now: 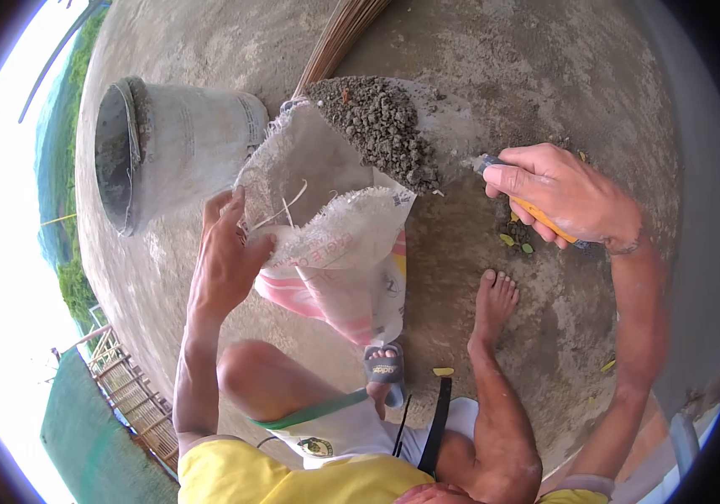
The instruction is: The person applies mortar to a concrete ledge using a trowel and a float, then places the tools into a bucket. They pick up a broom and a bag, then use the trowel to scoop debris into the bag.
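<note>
Head view of a person crouching on a grey concrete floor (595, 76). The left hand (225, 252) has its fingers curled around the rim of a white woven plastic sack with pink stripes (335, 244), holding its mouth open; the sack stands on the floor between the person's knees. Red printed lettering runs across the folded rim of the sack but is too creased to read. The right hand (557, 195) is closed around the orange handle (540, 218) of a grey metal dustpan-like scoop (448, 126), which is tilted over the sack's mouth and carries a heap of dark grey gravel (381, 126).

A grey slide sandal (383, 370) on one foot bears white lettering that appears to read "adidas"; this foot touches the sack's lower edge. The other foot, a bare foot (492, 304), rests on the floor just beside the sack. A grey plastic bucket lying on its side (171, 147) sits near the sack, towards the floor's left edge. Behind the scoop, a bundle of brown broom bristles (339, 34) reaches to the top edge. Small yellow-green leaves (515, 242) lie on the floor under the right hand.
</note>
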`<act>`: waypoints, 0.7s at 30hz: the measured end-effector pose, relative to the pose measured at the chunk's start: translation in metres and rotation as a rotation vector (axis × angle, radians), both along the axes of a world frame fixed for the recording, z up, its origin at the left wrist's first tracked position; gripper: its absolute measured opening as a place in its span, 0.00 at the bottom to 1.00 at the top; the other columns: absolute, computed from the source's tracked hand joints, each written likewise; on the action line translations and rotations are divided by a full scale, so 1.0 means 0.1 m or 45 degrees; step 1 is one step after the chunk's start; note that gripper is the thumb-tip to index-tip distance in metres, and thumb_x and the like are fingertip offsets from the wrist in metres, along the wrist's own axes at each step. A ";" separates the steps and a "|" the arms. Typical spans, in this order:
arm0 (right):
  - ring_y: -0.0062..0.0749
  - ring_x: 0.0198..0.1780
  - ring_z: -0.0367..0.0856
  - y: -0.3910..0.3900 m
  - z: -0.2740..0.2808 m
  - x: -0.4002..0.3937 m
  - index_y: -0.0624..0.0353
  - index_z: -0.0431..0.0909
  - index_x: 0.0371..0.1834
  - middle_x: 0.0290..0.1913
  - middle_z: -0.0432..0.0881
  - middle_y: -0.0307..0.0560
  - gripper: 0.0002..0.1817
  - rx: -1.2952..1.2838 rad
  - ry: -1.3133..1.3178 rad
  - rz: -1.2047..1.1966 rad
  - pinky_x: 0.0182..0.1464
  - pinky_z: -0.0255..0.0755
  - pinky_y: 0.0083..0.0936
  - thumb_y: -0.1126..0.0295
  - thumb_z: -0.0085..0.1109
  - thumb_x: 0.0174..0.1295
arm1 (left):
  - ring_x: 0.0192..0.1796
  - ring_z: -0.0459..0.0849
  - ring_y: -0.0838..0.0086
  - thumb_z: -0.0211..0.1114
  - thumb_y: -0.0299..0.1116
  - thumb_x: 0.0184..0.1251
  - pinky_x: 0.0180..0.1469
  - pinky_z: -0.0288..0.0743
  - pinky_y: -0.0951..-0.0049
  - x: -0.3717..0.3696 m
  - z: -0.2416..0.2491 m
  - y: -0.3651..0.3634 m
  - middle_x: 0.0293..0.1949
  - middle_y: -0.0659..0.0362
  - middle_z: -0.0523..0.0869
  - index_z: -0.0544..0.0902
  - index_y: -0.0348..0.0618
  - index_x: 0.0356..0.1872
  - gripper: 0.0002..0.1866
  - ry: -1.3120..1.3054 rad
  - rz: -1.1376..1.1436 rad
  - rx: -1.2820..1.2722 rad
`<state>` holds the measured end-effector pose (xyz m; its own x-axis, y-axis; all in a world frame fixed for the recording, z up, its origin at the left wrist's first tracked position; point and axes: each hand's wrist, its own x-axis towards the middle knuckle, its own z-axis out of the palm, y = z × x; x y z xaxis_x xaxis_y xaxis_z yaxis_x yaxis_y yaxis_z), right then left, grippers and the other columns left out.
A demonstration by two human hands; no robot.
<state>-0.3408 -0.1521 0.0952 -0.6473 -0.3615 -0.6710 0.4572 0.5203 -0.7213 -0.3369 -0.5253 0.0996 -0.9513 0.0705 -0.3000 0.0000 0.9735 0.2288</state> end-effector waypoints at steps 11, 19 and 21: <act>0.59 0.39 0.84 -1.08 -0.48 0.05 0.65 0.78 0.34 0.29 0.83 0.60 0.18 0.355 0.584 0.523 0.42 0.76 0.47 0.57 0.54 0.69 | 0.57 0.78 0.59 0.70 0.27 0.54 0.57 0.78 0.67 0.17 -0.04 -0.26 0.71 0.47 0.63 0.60 0.35 0.75 0.45 -0.067 0.313 0.306; 0.41 0.47 0.87 -1.67 -1.14 0.29 0.62 0.82 0.42 0.43 0.86 0.49 0.11 0.559 1.307 0.611 0.42 0.80 0.26 0.73 0.60 0.56 | 0.52 0.80 0.64 0.68 0.24 0.51 0.54 0.78 0.67 0.29 0.03 -0.21 0.69 0.47 0.63 0.58 0.38 0.76 0.47 -0.185 0.141 0.299; 0.43 0.49 0.86 -1.42 -1.07 0.34 0.64 0.82 0.43 0.45 0.86 0.49 0.13 0.537 1.297 0.536 0.43 0.80 0.26 0.73 0.60 0.55 | 0.53 0.80 0.64 0.68 0.26 0.52 0.54 0.78 0.69 0.26 0.00 -0.17 0.70 0.49 0.63 0.59 0.39 0.76 0.46 -0.210 0.124 0.287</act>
